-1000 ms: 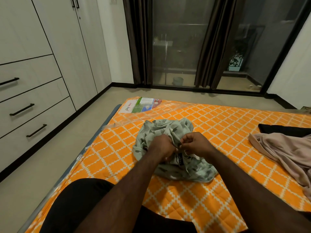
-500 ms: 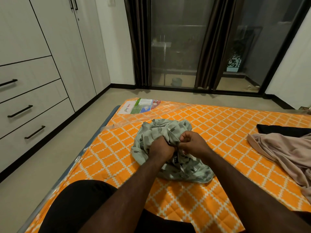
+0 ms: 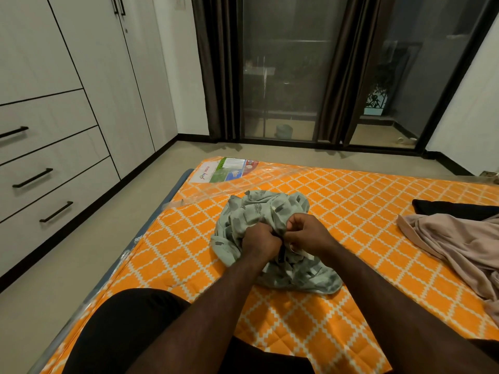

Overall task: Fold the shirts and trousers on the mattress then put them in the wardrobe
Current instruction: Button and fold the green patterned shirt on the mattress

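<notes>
Gripping the crumpled grey-green shirt (image 3: 272, 209) in both fists, you work near the middle of the orange lattice-patterned mattress (image 3: 189, 255). Your left hand (image 3: 260, 241) is curled tight round a bunch of the fabric. Your right hand (image 3: 309, 233) sits close beside it, fingers bent in and pinching a fold of the same cloth. The shirt (pale, printed with dark brush-like marks) lies in an unfolded heap: its far part rises behind your knuckles, and its near hem spreads flat on the mattress toward you. Well apart on your right, a beige garment (image 3: 459, 249) lies rumpled, with a black garment (image 3: 456, 209) just behind it. A printed label (image 3: 224, 171) shows under clear plastic wrap (image 3: 216, 190) at the mattress's far left corner. The wardrobe (image 3: 81, 90) stands along the left wall, its doors and drawers (image 3: 54, 179) closed. Dark curtains (image 3: 216, 63) flank a glass door (image 3: 280, 76) ahead.
</notes>
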Motion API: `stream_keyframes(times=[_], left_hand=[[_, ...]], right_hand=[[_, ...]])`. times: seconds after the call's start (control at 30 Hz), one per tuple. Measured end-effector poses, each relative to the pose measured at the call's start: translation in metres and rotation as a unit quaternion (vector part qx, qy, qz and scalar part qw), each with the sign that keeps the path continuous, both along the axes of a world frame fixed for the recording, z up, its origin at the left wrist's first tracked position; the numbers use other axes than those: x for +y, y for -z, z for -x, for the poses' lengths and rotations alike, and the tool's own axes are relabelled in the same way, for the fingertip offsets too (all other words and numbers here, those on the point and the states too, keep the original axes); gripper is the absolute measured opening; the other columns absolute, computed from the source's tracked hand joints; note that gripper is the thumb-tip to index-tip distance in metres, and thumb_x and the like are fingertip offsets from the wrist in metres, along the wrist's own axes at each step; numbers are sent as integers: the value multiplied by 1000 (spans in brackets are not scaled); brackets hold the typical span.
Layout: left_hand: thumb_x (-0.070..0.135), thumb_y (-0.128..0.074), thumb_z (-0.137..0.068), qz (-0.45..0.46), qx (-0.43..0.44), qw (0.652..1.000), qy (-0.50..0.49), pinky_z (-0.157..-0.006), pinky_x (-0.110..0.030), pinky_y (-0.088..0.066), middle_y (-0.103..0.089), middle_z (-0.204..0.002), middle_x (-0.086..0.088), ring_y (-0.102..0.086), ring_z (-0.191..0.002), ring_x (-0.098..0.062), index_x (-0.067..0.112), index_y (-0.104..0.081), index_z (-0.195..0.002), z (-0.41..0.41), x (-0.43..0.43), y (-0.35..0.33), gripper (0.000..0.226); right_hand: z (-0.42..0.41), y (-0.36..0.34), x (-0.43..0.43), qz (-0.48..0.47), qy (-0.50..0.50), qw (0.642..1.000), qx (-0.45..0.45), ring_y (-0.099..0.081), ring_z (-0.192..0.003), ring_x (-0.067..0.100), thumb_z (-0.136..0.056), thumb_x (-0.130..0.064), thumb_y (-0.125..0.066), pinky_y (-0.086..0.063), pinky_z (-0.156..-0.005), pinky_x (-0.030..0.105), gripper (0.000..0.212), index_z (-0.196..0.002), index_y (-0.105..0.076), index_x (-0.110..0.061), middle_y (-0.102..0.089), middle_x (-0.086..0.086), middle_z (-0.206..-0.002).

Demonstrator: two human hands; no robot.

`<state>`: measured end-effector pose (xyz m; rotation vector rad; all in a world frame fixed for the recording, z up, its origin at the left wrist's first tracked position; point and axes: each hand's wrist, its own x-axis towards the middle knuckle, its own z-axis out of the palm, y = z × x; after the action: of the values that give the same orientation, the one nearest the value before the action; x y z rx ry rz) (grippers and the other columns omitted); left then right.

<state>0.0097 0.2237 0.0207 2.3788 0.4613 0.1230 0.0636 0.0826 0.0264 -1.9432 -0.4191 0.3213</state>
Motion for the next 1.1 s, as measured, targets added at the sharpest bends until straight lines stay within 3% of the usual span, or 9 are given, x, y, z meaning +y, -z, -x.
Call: stream_keyframes(times=[0.1, 0.23, 0.33, 0.53, 0.67, 0.8, 0.93, 1.1], left_hand=[[19, -73, -81, -1, 3, 1000, 1, -61, -35, -56, -65, -64, -4, -64, -64, -23, 9, -74, -71, -1, 2, -5, 14], [31, -79, -82, -17, -13, 1000, -16, -66, -28, -54, -66, -68, 5, -65, -70, -16, 26, -62, -59, -5, 3, -14, 29], [36, -80, -79, -19, 7, 1000, 6, -68, -28, -55, -71, -77, 5, -69, -78, -18, 29, -75, -75, -6, 4, -28, 10], [46, -78, -80, -100, 47, 994, -7, -67, -30, -49, -71, -104, -3, -67, -95, -23, 19, -75, -101, -8, 7, -35, 34], [50, -80, -80, -125, 73, 989, 17, -69, -31, -48, -70, -105, -4, -67, -99, -24, 14, -73, -106, -8, 8, -45, 45], [40, -83, -79, -48, 104, 993, 44, -62, -30, -53, -73, -89, -7, -72, -81, -24, 7, -73, -97, -5, 11, -48, 39], [17, -83, -81, 82, 59, 994, 37, -56, -31, -58, -74, -78, -12, -71, -65, -23, 6, -71, -80, -1, 15, -45, 16], [14, -84, -81, 135, 11, 988, 81, -56, -27, -55, -74, -73, -9, -67, -60, -16, 14, -71, -77, 2, 18, -43, 14]], right_hand=[[-1, 0, -1, 3, 24, 1000, -16, -57, -52, 22, -82, 9, -65, -48, -53, 35, 20, -77, -58, -8, -56, 6, -61], [-4, 0, -3, 6, 90, 995, -46, -54, -52, 19, -81, -1, -66, -46, -52, 33, 16, -71, -58, -12, -57, 3, -58], [-7, 0, -4, -23, 114, 992, -41, -50, -55, 19, -81, -7, -65, -44, -56, 37, 21, -65, -54, -15, -53, 0, -58], [-5, -3, -2, -29, 109, 993, -26, -47, -53, 16, -85, -5, -66, -41, -55, 35, 23, -66, -56, -14, -51, -5, -54], [-5, -3, -1, -12, 101, 994, -36, -50, -57, 16, -84, -9, -66, -42, -57, 35, 20, -66, -59, -16, -54, -5, -57], [-3, -4, -1, -29, 89, 996, -9, -46, -50, 14, -87, -6, -67, -38, -52, 31, 22, -67, -60, -12, -52, -2, -54], [0, -9, -1, -77, 74, 994, 36, -41, -43, 15, -90, 3, -63, -33, -45, 24, 19, -73, -58, -4, -46, 6, -54], [3, -12, 0, -86, 79, 992, 55, -43, -42, 11, -89, 4, -64, -35, -41, 21, 16, -75, -59, -4, -51, 5, -55]])
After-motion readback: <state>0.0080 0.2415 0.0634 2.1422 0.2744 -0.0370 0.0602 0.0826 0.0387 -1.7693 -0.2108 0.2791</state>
